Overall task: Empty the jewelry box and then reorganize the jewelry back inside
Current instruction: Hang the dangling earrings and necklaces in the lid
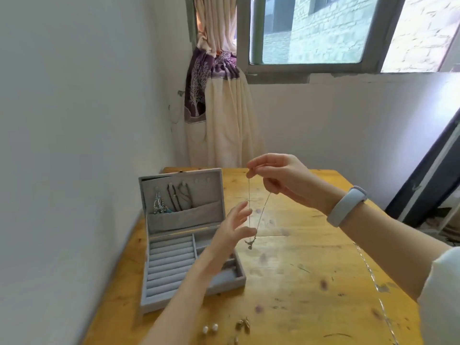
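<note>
Hanging inside the jewelry box [185, 245] lid: necklaces [179, 198], earrings [159, 204].

The jewelry box [159, 270] looks of grey matt velvet cloth; the necklace [249, 207] is thin shiny metal; the table [311, 270] is glossy, scratched yellow wood.
</note>
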{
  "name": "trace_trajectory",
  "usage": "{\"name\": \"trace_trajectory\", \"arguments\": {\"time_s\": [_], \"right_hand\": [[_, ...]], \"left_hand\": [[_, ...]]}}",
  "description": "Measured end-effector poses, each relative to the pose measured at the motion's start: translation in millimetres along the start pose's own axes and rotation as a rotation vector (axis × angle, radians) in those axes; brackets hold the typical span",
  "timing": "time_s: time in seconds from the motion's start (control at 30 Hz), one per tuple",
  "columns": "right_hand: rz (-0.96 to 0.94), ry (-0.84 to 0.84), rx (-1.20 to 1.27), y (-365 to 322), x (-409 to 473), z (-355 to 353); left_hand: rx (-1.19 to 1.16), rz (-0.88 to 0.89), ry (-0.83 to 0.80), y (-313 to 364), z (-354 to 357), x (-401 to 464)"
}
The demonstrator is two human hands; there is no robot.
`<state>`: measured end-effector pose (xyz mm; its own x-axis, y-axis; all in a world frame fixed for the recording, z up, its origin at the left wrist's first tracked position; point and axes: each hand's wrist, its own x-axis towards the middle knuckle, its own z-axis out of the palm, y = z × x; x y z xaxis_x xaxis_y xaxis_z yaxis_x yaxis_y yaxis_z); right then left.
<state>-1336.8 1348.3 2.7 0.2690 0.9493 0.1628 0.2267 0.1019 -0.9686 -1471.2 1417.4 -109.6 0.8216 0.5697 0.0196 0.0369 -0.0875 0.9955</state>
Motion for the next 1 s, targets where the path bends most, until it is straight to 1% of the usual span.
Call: {"name": "trace_trajectory", "arguments": {"time_s": [0.1, 0.17, 0.23, 0.33, 0.4, 0.57, 0.67, 0.73, 0.83, 1.0], "right_hand": [[0.0, -0.041, -0.003, -7, 24, 29], [-0.006, -0.039, -0.014, -8, 41, 46], [-0.009, -0.014, -0.046, -6, 59, 58], [-0.033, 0.057, -0.114, -2, 86, 68], [-0.058, 0.109, -0.13, 0, 99, 71], [-0.148, 0.152, -0.193, 9, 129, 75], [-0.159, 0.113, -0.225, 15, 141, 77], [-0.16, 0.083, -0.274, 21, 147, 78], [-0.174, 0.049, -0.315, 28, 151, 79], [-0.216, 0.052, -0.312, 28, 154, 81]], "left_hand": [[-0.112, -0.028, -0.042, 3, -26, -7], [-0.136, -0.029, -0.013, 1, -40, -11], [-0.115, -0.004, 0.089, -3, -54, -12], [-0.034, 0.028, 0.297, -14, -72, 0], [0.12, 0.055, 0.412, -19, -80, 13], [0.692, 0.146, 0.703, -30, -96, 46], [1.042, 0.126, 0.78, -39, -99, 52], [1.224, 0.166, 0.804, -49, -99, 48], [1.392, 0.23, 0.815, -68, -102, 40], [1.465, 0.294, 0.8, -72, -101, 35]]}}
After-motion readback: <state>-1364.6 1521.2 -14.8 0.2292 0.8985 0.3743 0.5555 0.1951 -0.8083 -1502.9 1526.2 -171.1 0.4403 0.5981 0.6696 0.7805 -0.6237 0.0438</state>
